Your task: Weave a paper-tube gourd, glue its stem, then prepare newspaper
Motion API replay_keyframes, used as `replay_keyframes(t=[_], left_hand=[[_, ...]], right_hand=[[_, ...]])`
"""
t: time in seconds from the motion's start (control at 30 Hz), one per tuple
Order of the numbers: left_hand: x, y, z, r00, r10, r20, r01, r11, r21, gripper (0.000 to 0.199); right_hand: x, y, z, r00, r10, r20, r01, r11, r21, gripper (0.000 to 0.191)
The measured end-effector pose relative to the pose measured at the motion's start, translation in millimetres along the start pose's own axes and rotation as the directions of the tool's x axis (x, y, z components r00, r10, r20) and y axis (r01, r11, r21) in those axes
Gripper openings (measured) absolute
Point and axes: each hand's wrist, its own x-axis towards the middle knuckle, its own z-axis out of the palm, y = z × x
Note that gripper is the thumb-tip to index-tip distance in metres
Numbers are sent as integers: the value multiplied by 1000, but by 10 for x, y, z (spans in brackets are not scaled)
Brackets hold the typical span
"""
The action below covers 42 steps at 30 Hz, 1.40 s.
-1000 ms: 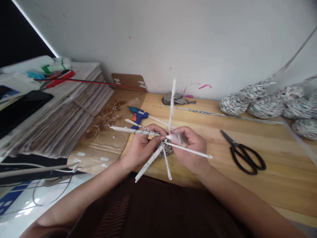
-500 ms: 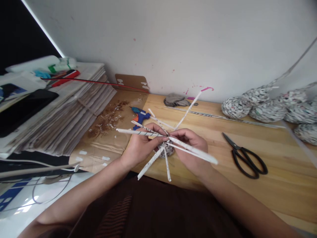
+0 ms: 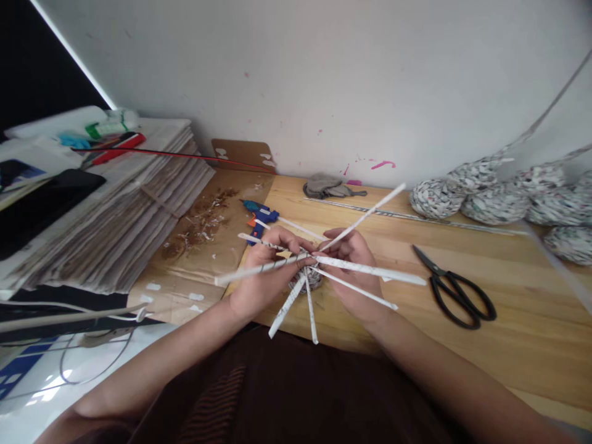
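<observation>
Paper weave [image 3: 315, 281] is pinched in both grips [image 3: 259, 287] [image 3: 355, 277] between glue gun [image 3: 264, 215] and scissors [image 3: 437, 270].

woven paper base [image 3: 306, 283]: mottled grey, rounded, between the hands [image 3: 264, 271] | paper spokes [image 3: 370, 268]: white, dark-flecked, splayed outward

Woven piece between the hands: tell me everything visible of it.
The woven piece has a small, rounded, grey-and-white speckled body that looks like paper. Pale paper strips, some with dark marks, splay outward from it in several directions. The left hand and right hand meet at its top, hiding much of it. Whether it touches the wooden table beneath is unclear.
</observation>
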Motion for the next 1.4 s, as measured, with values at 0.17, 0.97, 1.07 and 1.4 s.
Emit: replay_keyframes(t=[0.17,0.97,1.07,1.4], left_hand=[[5,-43,-46,995,-26,-98,29,999,31,52],[35,-104,-325,896,388,214,-432,871,231,9],[3,-71,-306,858,468,209,-513,775,369,16],[17,33,-211,890,423,171,-444,716,538,13]], right_hand=[[-25,24,-13,999,8,37,-11,997,79,14],[-60,-194,6,991,115,70,-118,992,37,16],[-96,-151,4,995,43,91,-48,998,45,10],[-84,-136,-36,994,-96,52,105,970,-220,4]])
